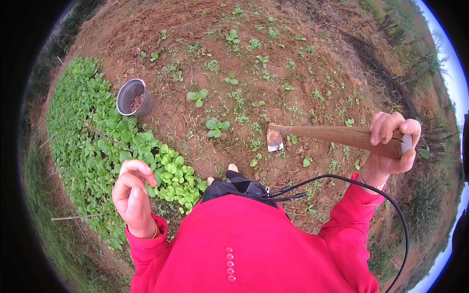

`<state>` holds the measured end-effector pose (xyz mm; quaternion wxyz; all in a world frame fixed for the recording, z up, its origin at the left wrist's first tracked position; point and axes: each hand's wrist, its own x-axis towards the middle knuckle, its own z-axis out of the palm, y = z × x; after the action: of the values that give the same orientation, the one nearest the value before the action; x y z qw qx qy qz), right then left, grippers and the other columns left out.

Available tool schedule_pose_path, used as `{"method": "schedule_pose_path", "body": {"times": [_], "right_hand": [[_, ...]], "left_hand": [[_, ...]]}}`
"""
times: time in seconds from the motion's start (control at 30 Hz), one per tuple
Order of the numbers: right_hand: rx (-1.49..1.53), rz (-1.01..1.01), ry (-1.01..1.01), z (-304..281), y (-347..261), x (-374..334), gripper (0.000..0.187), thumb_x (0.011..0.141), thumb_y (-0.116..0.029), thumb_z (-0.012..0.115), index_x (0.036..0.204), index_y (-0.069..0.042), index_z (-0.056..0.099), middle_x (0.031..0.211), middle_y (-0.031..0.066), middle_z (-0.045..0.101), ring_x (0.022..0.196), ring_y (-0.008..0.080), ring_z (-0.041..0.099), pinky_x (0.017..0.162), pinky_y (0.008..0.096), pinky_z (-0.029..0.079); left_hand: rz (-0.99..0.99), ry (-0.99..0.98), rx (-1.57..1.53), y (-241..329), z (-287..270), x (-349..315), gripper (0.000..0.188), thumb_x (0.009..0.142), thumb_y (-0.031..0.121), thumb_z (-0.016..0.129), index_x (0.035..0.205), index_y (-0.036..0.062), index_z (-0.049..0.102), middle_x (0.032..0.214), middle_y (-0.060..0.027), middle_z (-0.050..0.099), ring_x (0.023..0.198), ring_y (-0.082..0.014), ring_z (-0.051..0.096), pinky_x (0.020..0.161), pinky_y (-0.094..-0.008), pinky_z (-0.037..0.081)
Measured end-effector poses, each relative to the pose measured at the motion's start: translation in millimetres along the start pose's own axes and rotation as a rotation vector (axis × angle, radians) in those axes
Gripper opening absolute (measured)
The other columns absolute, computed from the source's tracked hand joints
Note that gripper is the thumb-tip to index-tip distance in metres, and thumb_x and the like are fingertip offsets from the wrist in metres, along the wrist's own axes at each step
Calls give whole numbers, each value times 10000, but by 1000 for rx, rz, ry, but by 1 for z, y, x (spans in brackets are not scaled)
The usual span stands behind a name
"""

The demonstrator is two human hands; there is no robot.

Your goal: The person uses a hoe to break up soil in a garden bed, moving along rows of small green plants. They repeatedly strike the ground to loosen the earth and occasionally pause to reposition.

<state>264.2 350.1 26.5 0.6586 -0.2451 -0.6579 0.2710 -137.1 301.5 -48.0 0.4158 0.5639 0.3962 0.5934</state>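
We look down on a patch of brown soil (171, 117), and we take the dark bucket (147, 103) as our landmark. It is tilted so that its mouth shows, with some brown, dry-looking matter (137, 102) inside.

Well to the right of the bucket, and a little nearer to us, our right hand (391, 131) is closed around the butt end of a hoe (322, 134), fingers curled over the top and thumb below. The wooden handle runs leftward, toward the bucket's side, and ends in a worn metal blade (275, 140), which is nearer to the bucket than our hand is. We cannot tell whether the blade touches the ground.

Our left hand (131, 198) is raised on the near side of the bucket, well apart from it. It is half open, fingers loosely bent, with nothing in it that we can see.

A dense bed of green leaves (80, 132) spreads left of the bucket and on its near side, with a paler patch (173, 173) at its edge. Scattered seedlings (215, 127) grow right of the bucket and beyond it. Our red top (220, 229) fills the nearest part, and a black cable (395, 200) loops far to the bucket's right.
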Motion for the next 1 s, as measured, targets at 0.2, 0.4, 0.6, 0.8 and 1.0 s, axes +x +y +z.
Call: {"method": "schedule_pose_path", "body": {"times": [0.2, 0.4, 0.6, 0.8, 1.0], "right_hand": [[226, 521, -392, 66, 77, 0, 564, 550, -255, 843, 959, -22, 532, 810, 57, 581, 708, 128, 548, 642, 274, 464], [53, 697, -1009, 144, 167, -58, 526, 653, -267, 771, 1074, -53, 543, 941, 71, 599, 871, 157, 570, 771, 297, 456], [75, 1057, -767, 96, 266, -145, 452, 780, -342, 630, 1099, -30, 559, 1042, 91, 590, 953, 218, 566, 865, 315, 428], [294, 1956, 246, 13, 302, -289, 764, 778, -524, 587, 1222, 53, 358, 1074, 176, 530, 941, 265, 563, 817, 396, 480], [871, 1716, 748, 101, 345, -326, 450, 811, -377, 612, 1031, -33, 425, 918, 144, 555, 859, 279, 575, 760, 418, 497]], "left_hand": [[234, -134, 93, 21, 31, 47, 275, 803, 233, 570, 967, 19, 517, 1001, -152, 505, 859, -200, 503, 733, -311, 427], [353, -377, 427, 7, 51, 92, 309, 759, 194, 564, 1006, 11, 585, 1156, -208, 501, 1056, -289, 498, 878, -381, 397], [78, -171, 733, 5, 12, 57, 94, 710, -40, 531, 792, -9, 564, 840, -142, 604, 725, -231, 574, 660, -311, 450], [-56, -278, 785, 5, 13, 45, 158, 643, 15, 613, 791, 13, 557, 891, -163, 613, 752, -273, 600, 663, -333, 472], [-478, -432, 1083, 53, 20, 39, 350, 645, 63, 698, 976, 8, 598, 943, -169, 612, 866, -314, 592, 764, -356, 467]]}}
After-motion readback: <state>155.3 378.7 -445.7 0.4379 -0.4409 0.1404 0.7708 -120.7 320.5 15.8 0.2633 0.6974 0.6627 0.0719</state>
